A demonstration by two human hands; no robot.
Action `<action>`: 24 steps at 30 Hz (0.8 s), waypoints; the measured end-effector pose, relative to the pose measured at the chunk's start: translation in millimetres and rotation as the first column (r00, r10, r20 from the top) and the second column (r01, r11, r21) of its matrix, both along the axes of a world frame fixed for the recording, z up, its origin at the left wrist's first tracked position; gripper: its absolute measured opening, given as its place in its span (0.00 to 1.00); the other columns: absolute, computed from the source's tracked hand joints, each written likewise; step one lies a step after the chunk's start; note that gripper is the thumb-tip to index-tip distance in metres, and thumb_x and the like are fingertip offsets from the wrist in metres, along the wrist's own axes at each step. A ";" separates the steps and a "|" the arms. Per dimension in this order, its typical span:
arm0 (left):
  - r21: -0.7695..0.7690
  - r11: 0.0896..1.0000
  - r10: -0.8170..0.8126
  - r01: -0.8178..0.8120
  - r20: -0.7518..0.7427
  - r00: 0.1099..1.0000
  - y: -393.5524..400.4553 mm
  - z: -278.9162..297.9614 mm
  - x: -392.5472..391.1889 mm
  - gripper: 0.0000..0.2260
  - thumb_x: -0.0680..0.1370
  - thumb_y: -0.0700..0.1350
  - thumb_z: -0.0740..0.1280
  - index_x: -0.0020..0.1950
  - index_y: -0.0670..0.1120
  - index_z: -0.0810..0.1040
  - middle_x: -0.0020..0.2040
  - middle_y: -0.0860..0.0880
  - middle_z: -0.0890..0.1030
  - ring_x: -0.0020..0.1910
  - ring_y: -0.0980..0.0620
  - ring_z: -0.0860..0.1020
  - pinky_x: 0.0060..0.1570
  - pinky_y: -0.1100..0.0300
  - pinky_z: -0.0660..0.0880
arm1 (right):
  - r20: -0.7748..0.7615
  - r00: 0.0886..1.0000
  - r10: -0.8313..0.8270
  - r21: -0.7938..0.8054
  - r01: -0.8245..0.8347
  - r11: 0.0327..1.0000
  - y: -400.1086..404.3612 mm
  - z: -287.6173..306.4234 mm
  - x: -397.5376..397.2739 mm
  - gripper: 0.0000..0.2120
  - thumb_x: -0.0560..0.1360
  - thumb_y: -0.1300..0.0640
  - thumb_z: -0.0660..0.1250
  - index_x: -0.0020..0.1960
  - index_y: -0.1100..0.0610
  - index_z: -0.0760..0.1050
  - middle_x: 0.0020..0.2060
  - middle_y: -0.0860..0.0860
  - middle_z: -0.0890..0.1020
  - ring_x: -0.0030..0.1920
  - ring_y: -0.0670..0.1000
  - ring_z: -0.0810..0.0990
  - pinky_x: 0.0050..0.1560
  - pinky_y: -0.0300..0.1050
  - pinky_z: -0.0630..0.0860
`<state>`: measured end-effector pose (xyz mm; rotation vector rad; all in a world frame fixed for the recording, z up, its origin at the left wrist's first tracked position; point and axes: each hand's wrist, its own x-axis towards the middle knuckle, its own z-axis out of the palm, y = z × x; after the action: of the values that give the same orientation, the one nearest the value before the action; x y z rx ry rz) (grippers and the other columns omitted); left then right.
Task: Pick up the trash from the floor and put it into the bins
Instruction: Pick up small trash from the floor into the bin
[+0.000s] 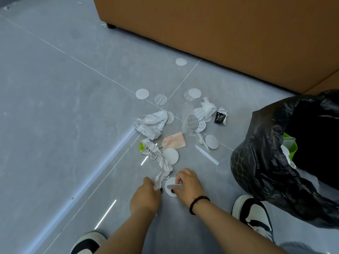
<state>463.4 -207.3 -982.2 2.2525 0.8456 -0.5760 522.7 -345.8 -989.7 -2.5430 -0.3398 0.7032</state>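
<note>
Litter (176, 129) on floor (55, 107), bin (275, 162) right, sofa (220, 33) behind.

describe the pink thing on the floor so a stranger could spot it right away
Start at the black bin bag on the right and look left into the litter. Mid-pile lies a crumpled pink cloth, the only pink piece among white discs and wrappers.
</note>
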 end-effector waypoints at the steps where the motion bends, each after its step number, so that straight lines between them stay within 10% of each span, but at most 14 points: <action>1: 0.031 0.999 -0.028 0.028 -0.004 1.000 0.4 1.1 -1.3 0.09 0.77 0.53 0.61 0.51 0.48 0.68 0.45 0.49 0.78 0.44 0.47 0.78 0.42 0.56 0.73 | -0.022 1.000 -0.013 0.009 0.013 1.000 0.6 0.4 -0.2 0.16 0.71 0.58 0.68 0.34 0.47 0.61 0.44 0.44 0.69 0.50 0.45 0.66 0.49 0.34 0.66; 10: 0.154 0.986 0.005 -0.056 0.312 0.950 -7.6 9.0 -6.2 0.07 0.74 0.40 0.62 0.44 0.48 0.64 0.37 0.50 0.73 0.39 0.40 0.73 0.39 0.55 0.62 | -0.155 0.937 -0.313 0.154 0.336 0.929 7.6 -0.3 -1.7 0.14 0.68 0.66 0.66 0.34 0.50 0.68 0.47 0.47 0.68 0.39 0.45 0.73 0.40 0.26 0.69; 16: 0.169 0.985 -0.033 -0.042 0.421 0.906 -22.6 -0.5 13.9 0.19 0.67 0.39 0.72 0.57 0.41 0.75 0.52 0.43 0.76 0.52 0.40 0.75 0.50 0.51 0.67 | -0.515 0.527 -0.676 0.314 0.850 0.424 -4.7 7.0 38.8 0.24 0.64 0.69 0.75 0.55 0.56 0.71 0.51 0.53 0.77 0.47 0.51 0.77 0.48 0.42 0.74; 24: 0.228 0.973 -0.027 -0.028 0.234 0.972 -0.8 -19.7 0.4 0.14 0.73 0.44 0.69 0.58 0.43 0.76 0.53 0.44 0.75 0.54 0.41 0.70 0.50 0.52 0.63 | -0.422 0.749 -0.510 0.230 0.633 0.740 15.4 19.3 72.3 0.31 0.66 0.65 0.76 0.66 0.55 0.70 0.58 0.51 0.75 0.54 0.49 0.75 0.53 0.39 0.72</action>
<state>463.8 -208.1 -1001.8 2.4684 0.8258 -0.2099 595.1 -330.4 -970.4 -1.9531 0.4099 0.7167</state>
